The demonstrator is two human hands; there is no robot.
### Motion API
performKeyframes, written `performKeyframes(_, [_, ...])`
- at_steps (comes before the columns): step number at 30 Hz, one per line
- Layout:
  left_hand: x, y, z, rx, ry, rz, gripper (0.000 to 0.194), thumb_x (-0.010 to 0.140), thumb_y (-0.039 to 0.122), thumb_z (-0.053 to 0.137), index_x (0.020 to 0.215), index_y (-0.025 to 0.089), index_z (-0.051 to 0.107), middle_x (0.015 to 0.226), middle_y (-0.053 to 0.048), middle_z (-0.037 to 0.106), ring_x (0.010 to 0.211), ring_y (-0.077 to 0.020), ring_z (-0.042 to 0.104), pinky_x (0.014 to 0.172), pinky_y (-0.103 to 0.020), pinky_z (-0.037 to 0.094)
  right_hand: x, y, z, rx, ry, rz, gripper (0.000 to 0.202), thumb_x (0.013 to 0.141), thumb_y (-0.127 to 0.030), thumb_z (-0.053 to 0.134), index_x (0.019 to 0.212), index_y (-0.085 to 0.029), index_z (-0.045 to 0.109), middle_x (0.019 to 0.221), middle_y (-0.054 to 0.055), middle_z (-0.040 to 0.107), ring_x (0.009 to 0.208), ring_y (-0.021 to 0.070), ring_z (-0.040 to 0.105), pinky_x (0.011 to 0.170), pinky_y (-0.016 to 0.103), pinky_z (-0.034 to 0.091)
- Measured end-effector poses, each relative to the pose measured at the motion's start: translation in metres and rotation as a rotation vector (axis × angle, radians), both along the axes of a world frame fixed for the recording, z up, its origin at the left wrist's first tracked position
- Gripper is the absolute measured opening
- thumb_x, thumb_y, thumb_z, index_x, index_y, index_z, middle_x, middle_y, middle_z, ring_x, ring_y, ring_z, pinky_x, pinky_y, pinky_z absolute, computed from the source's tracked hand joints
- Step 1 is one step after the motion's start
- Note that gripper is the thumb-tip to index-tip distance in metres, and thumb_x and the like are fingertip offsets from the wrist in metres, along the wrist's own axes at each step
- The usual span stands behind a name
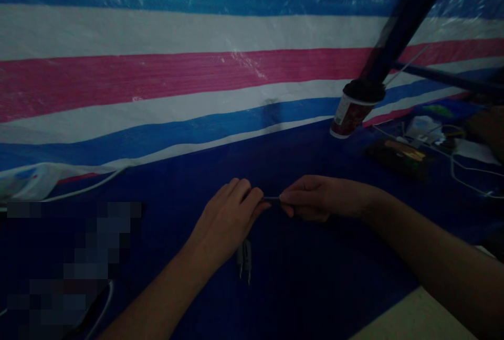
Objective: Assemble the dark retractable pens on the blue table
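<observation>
My left hand [232, 209] and my right hand [311, 197] meet over a dark blue table [307, 266]. A thin dark cord [271, 199] runs between their fingertips, and both hands are closed on it. From under my left palm hang two small grey pieces [244, 256] with thin metal tips; their upper ends are hidden by the hand. Whether they join the cord cannot be seen.
A red and white cup [352, 112] with a dark top stands at the back right beside a dark slanted pole [409, 20]. White cables and a dark box [401, 156] lie on the right. A striped sheet [177, 80] hangs behind. Another white cable [90, 188] runs at left.
</observation>
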State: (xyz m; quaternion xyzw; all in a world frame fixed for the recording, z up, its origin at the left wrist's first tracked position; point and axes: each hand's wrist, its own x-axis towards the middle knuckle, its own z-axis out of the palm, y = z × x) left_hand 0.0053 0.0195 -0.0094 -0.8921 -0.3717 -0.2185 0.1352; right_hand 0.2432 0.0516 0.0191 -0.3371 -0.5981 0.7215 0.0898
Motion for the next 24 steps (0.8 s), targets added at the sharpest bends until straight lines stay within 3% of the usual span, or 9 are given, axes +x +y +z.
performKeyframes(3, [0.001,0.0,0.002,-0.028,0.022,-0.018,0.042,0.113,0.032,0.032,0.085,0.018,0.059,0.075,-0.004,0.058,0.069,-0.022,0.056,0.061,-0.034,0.043,0.0,-0.003,0.005,0.295,-0.17,0.029,0.046,0.102,-0.057,0.051,0.086,-0.016,0.064,0.056,-0.008,0.038,0.048,0.0078,0.031,0.045,0.022,0.025])
performKeyframes(6, [0.0,0.001,0.003,-0.062,0.047,-0.035,0.046,0.114,0.034,0.028,0.082,0.019,0.059,0.071,-0.003,0.058,0.065,-0.0217,0.056,0.059,-0.034,0.04,-0.001,-0.006,0.012,0.62,-0.279,0.086,0.044,0.106,-0.048,0.046,0.082,-0.016,0.065,0.064,-0.002,0.052,0.056,0.0096,0.046,0.054,0.024,0.033])
performKeyframes(11, [-0.001,0.002,0.003,-0.207,0.049,-0.021,0.047,0.114,0.037,0.028,0.081,0.021,0.057,0.067,0.0,0.06,0.059,-0.0194,0.059,0.055,-0.031,0.037,-0.004,-0.01,0.018,0.943,-0.46,0.156,0.03,0.107,-0.036,0.052,0.091,-0.016,0.067,0.066,0.0,0.061,0.057,0.0119,0.055,0.056,0.026,0.03])
performKeyframes(16, [-0.005,0.002,-0.002,-0.338,-0.057,0.071,0.038,0.112,0.037,0.035,0.085,0.021,0.056,0.072,0.0,0.064,0.061,-0.0184,0.063,0.057,-0.03,0.038,-0.006,-0.006,0.014,1.006,-0.432,0.044,0.035,0.108,-0.044,0.05,0.1,-0.016,0.069,0.083,0.004,0.071,0.071,0.0149,0.064,0.063,0.026,0.036])
performKeyframes(20, [-0.007,0.002,-0.003,-0.444,-0.142,0.1,0.024,0.11,0.039,0.042,0.102,0.022,0.057,0.078,0.001,0.07,0.062,-0.0177,0.066,0.057,-0.028,0.039,-0.004,-0.002,0.01,1.001,-0.388,-0.013,0.038,0.109,-0.037,0.047,0.084,-0.015,0.066,0.07,0.001,0.063,0.062,0.0123,0.057,0.063,0.026,0.036])
performKeyframes(24, [-0.005,0.002,-0.002,-0.432,-0.114,0.096,0.027,0.111,0.036,0.037,0.103,0.022,0.059,0.084,-0.001,0.072,0.069,-0.0189,0.069,0.059,-0.028,0.041,0.0,0.0,0.007,0.954,-0.283,-0.125,0.025,0.102,-0.037,0.06,0.091,-0.016,0.069,0.069,-0.002,0.062,0.062,0.0114,0.055,0.061,0.025,0.037])
